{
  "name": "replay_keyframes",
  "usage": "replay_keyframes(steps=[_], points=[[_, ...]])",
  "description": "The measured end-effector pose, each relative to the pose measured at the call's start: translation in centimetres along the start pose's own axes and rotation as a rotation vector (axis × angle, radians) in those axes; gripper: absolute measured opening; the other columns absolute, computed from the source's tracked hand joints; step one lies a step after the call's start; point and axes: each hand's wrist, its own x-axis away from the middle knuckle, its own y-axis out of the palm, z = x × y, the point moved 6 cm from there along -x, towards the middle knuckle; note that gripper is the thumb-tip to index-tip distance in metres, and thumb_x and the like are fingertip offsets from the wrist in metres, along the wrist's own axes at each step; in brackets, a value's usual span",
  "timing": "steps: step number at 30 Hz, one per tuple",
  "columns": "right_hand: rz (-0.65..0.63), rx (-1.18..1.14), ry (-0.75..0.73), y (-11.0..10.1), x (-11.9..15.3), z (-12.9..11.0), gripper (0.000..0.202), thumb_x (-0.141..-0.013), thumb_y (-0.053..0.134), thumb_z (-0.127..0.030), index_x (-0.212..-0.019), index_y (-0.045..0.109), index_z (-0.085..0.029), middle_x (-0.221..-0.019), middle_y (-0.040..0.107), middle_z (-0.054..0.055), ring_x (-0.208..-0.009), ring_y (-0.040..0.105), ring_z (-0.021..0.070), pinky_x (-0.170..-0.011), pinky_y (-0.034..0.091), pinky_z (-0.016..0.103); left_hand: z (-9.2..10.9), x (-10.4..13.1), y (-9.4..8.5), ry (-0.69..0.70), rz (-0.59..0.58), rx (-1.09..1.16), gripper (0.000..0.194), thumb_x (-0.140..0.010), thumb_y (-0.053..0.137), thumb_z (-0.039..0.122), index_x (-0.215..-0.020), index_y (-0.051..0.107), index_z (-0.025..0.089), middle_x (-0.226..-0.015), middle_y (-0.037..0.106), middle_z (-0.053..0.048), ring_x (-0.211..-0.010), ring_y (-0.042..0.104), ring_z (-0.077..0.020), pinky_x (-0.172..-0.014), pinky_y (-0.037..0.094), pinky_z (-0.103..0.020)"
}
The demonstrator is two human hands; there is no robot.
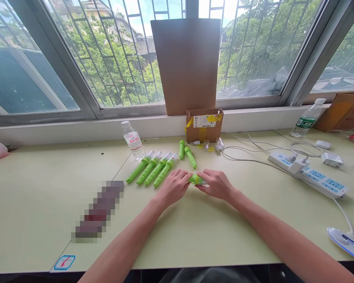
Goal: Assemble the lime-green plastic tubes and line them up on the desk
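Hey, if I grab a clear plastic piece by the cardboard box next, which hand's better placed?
Probably your right hand: the clear plastic pieces lie nearly straight ahead of it, and your left hand is farther off. Both hands hold the green piece, so the right would need to release it.

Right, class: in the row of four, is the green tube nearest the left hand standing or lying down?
Lying: the green tube stretches along the table, roughly parallel to three others, clear end away from the person.
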Motion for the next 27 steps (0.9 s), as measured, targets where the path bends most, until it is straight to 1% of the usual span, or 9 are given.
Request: replay_keyframes(steps=[4, 8, 11, 14, 17, 19, 21, 24, 27], points=[[-0.018, -0.015, 0.021, 0.1, 0.1, -0.2, 0.029, -0.083, 0.056, -0.043, -0.097, 0.065, -0.019, -0.072, 0.063, 0.003, -0.06, 0.052, 0.0119, -0.053, 0.027, 0.024, 0.0, 0.2, 0.2, 0.018, 0.014, -0.012, 0.021, -0.092, 0.045, 0.02, -0.111, 0.052, 0.018, -0.096, 0.063, -0.006, -0.089, 0.056, -0.0211, -0.077, 0.044, -0.035], [-0.081, -0.135, 0.156, 0.2, 0.0, 0.0, 0.025, -0.081, 0.057, -0.045, -0.082, 0.064, -0.02, -0.065, 0.06, -0.001, -0.053, 0.044, 0.0099, -0.052, 0.026, 0.023, 0.1, 0.4, -0.2, 0.066, 0.116, -0.033, 0.017, -0.092, 0.045, 0.019, -0.106, 0.054, 0.018, -0.091, 0.063, -0.005, -0.083, 0.056, -0.0195, -0.074, 0.044, -0.034], [-0.14, -0.265, 0.241, 0.4, 0.0, 0.2, 0.032, -0.082, 0.055, -0.05, -0.069, 0.059, -0.02, -0.056, 0.053, -0.004, -0.05, 0.039, 0.0086, -0.05, 0.027, 0.022, 0.4, 0.6, -0.5, 0.094, 0.194, -0.051, 0.015, -0.092, 0.045, 0.018, -0.104, 0.054, 0.018, -0.089, 0.063, -0.004, -0.083, 0.056, -0.0185, -0.074, 0.044, -0.033], [-0.161, -0.306, 0.261, 0.8, 0.0, 0.5, 0.032, -0.08, 0.057, -0.05, -0.069, 0.058, -0.02, -0.057, 0.053, -0.004, -0.05, 0.039, 0.0084, -0.05, 0.027, 0.021, 0.4, 0.5, -0.7, 0.083, 0.226, -0.064, 0.014, -0.091, 0.044, 0.015, -0.1, 0.055, 0.019, -0.089, 0.062, -0.004, -0.083, 0.056, -0.0181, -0.075, 0.044, -0.033], [-0.099, -0.21, 0.196, 0.8, 0.0, 0.5, 0.026, -0.079, 0.06, -0.046, -0.082, 0.062, -0.02, -0.067, 0.06, -0.001, -0.055, 0.046, 0.0098, -0.053, 0.028, 0.022, 0.1, 0.2, -0.6, 0.046, 0.185, -0.059, 0.013, -0.09, 0.044, 0.016, -0.098, 0.054, 0.019, -0.088, 0.061, -0.004, -0.084, 0.056, -0.0187, -0.075, 0.045, -0.033], [-0.051, -0.114, 0.123, 0.5, 0.0, 0.4, 0.028, -0.081, 0.059, -0.047, -0.091, 0.063, -0.02, -0.073, 0.063, 0.001, -0.059, 0.05, 0.0113, -0.053, 0.027, 0.023, 0.0, 0.1, -0.5, 0.033, 0.121, -0.038, 0.019, -0.09, 0.046, 0.021, -0.108, 0.052, 0.019, -0.091, 0.062, -0.005, -0.086, 0.057, -0.0196, -0.075, 0.046, -0.033], [-0.018, -0.034, 0.048, 0.2, 0.0, 0.1, 0.03, -0.084, 0.055, -0.047, -0.096, 0.063, -0.02, -0.073, 0.063, 0.003, -0.06, 0.052, 0.0122, -0.053, 0.027, 0.024, 0.1, 0.1, -0.4, 0.028, 0.051, -0.016, 0.026, -0.091, 0.046, 0.025, -0.116, 0.049, 0.018, -0.093, 0.062, -0.006, -0.087, 0.057, -0.0203, -0.075, 0.046, -0.034], [0.001, 0.034, -0.028, -0.2, 0.0, -0.3, 0.03, -0.086, 0.052, -0.046, -0.093, 0.063, -0.019, -0.07, 0.061, 0.003, -0.06, 0.052, 0.0125, -0.053, 0.026, 0.024, 0.1, 0.1, -0.3, 0.012, -0.002, -0.001, 0.021, -0.093, 0.043, 0.024, -0.111, 0.051, 0.019, -0.091, 0.062, -0.006, -0.085, 0.057, -0.0198, -0.072, 0.045, -0.033], [-0.021, 0.017, -0.02, -0.3, 0.0, -0.5, 0.031, -0.085, 0.052, -0.048, -0.088, 0.062, -0.018, -0.068, 0.06, 0.003, -0.057, 0.049, 0.0121, -0.052, 0.024, 0.025, 0.2, 0.2, -0.5, 0.019, 0.018, 0.007, 0.018, -0.094, 0.041, 0.024, -0.106, 0.054, 0.019, -0.09, 0.063, -0.005, -0.082, 0.057, -0.0188, -0.071, 0.044, -0.032]])
